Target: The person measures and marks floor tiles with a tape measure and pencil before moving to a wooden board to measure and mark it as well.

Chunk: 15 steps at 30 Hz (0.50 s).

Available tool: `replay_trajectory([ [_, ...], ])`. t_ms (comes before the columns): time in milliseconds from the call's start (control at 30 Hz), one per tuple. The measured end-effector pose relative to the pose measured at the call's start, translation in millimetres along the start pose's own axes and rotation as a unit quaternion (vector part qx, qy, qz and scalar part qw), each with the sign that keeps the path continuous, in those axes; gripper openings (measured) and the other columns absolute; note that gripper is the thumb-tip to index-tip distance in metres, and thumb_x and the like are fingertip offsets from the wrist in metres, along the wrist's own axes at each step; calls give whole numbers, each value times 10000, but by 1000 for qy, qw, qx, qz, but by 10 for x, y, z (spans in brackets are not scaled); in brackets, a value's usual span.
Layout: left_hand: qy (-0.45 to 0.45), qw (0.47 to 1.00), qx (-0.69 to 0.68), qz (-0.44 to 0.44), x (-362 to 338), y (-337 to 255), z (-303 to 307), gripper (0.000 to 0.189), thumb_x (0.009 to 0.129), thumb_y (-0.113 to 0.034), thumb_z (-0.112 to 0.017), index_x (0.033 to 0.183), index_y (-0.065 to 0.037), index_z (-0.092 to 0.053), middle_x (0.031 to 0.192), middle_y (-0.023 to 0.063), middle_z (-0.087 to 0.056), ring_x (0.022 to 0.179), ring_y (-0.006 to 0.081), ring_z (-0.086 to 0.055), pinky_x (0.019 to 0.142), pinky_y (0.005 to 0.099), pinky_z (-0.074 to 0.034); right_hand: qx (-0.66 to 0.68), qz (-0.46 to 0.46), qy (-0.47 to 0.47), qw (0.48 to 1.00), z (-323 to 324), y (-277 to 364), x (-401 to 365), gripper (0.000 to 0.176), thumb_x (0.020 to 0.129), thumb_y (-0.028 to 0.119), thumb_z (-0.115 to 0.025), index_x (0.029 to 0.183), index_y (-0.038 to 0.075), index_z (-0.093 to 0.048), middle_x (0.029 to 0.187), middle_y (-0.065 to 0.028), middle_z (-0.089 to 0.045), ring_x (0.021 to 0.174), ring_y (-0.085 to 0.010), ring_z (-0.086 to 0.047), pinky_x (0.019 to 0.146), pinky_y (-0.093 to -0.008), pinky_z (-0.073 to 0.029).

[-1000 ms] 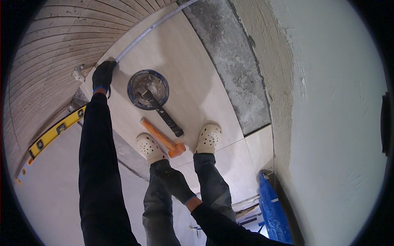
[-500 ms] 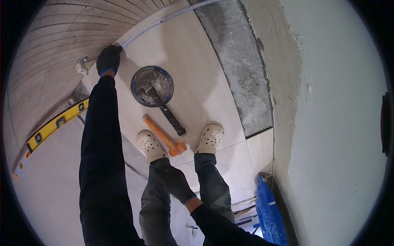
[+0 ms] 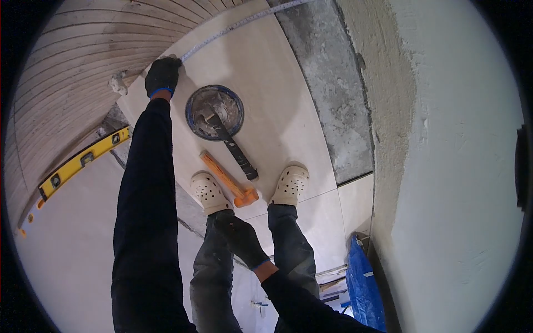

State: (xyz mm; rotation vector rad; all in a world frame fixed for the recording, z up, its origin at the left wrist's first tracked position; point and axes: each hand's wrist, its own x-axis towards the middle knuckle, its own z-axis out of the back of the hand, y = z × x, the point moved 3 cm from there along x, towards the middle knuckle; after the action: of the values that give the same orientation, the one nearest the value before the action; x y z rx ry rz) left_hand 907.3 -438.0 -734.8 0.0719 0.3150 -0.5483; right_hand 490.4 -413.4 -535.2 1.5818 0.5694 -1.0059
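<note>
My left hand, in a dark glove, is closed at the end of a measuring tape stretched across the large beige tile. My right hand, also gloved, rests near my right knee and shin; its fingers blend with the dark trousers, so what they hold cannot be made out. Between my arms and feet lies an orange mallet. A round bucket with grey residue stands on the tile, a black-handled tool leaning across its rim.
A yellow spirit level lies at the left. Grooved tiling fills the upper left. A bare concrete strip runs beside the wall. A blue bag is at the lower right. My light clogs stand on the tile.
The whole view has shifted slightly, with the floor items and my left hand appearing a little further right. My left hand stays at the tape's end, and my right hand remains by the leg.
</note>
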Motion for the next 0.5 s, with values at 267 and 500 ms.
replay_trajectory([
  [267,-28,999,2,-25,9,62,-114,320,898,-382,-506,965,-140,-705,989,151,-674,962,351,-629,796,502,-497,3,-73,0,997,-28,-36,42,544,883,538,-584,1046,26,-673,932,-166,-706,836,-273,-686,745,-343,-535],
  [500,-25,999,18,-38,115,198,-326,316,890,-384,-517,973,-139,-699,986,156,-669,949,359,-629,792,501,-499,12,-136,45,990,-51,-100,53,546,887,510,-597,1121,20,-652,926,-157,-705,756,-228,-680,675,-307,-534],
])
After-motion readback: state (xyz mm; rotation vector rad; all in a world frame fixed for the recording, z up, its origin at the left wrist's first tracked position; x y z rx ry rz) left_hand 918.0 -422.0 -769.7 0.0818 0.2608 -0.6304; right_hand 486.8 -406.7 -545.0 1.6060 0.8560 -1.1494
